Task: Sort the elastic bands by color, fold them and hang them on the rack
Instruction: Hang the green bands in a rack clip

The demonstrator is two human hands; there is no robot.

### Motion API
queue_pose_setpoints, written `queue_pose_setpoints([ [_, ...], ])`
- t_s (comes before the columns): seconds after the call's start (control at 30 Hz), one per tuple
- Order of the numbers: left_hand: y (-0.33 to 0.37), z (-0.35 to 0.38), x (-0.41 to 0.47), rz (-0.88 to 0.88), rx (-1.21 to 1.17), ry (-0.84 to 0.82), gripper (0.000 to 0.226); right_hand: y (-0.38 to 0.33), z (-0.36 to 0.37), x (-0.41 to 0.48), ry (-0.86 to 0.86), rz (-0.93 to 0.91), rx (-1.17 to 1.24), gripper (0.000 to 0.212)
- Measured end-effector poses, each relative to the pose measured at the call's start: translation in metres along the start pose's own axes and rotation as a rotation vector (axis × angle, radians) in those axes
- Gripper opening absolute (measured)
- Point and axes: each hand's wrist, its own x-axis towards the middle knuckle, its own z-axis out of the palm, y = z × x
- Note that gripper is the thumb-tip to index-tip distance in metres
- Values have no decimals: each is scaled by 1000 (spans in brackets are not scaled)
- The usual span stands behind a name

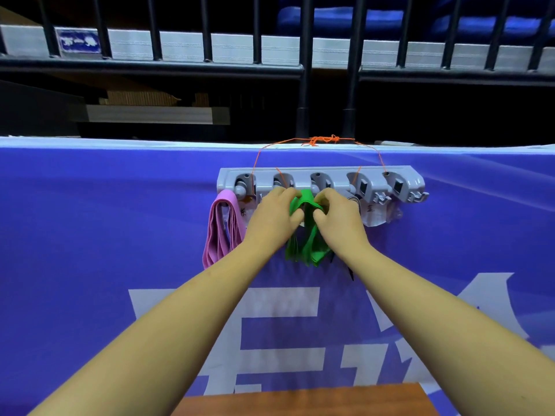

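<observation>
rack right two hooks free | left crowded: pink bands, green bands

Bright foreground, dark background; wide-angle bend at the frame edges.

Even, soft light on the purple banner, with faint creases showing pale above and right of the grey rack. Only thin shadows under the rack's clips. Behind the banner's top edge the area drops to near black; black railing bars lean outward toward the frame sides, a lens effect. Blue sign far up-left of the rack is blurred, text unreadable. Forearms near the bottom corners look stretched and slightly soft. Colours heavily saturated.
</observation>
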Motion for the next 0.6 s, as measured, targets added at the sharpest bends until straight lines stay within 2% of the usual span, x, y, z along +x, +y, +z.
queue_pose_setpoints([
  [0.17, -4, -1, -8, 115, -119, 35, 40, 6, -4, -6, -61, -11, 119, 20],
  [0.3, -5, -3, -9, 151, -231, 48, 38, 6, -6, -10, -72, -55, 272, 29],
  [0.4, -5, -2, -9, 149, -286, 37, 30, 7, -5, -10, -56, -74, 272, 29],
  [0.6, -4, 1, -7, 186, -270, 98, 28, 5, 0, -8, 4, -101, 300, 28],
])
